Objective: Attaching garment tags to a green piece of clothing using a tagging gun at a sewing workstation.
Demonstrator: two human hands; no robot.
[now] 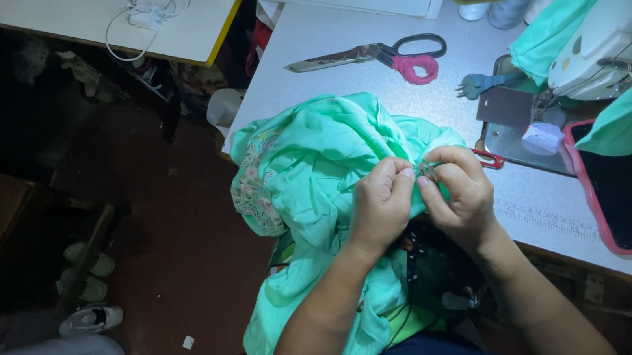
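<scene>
a white worktable (333, 49) is seen under lamp light, with a dark floor beside it. a mint-green garment (308, 178) is draped over the table edge and lap, and a small fold of it is pinched between the closed fingertips of the left hand (381, 203) and right hand (457, 193). scissors with pink-wrapped handles (385, 54) and a phone in a red case (625, 186) are laid on the table.

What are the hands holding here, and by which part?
Both hands, left and right, pinch the mint-green fabric at a small bunched spot on its edge, fingertips together. Anything finer between them cannot be told.
</scene>
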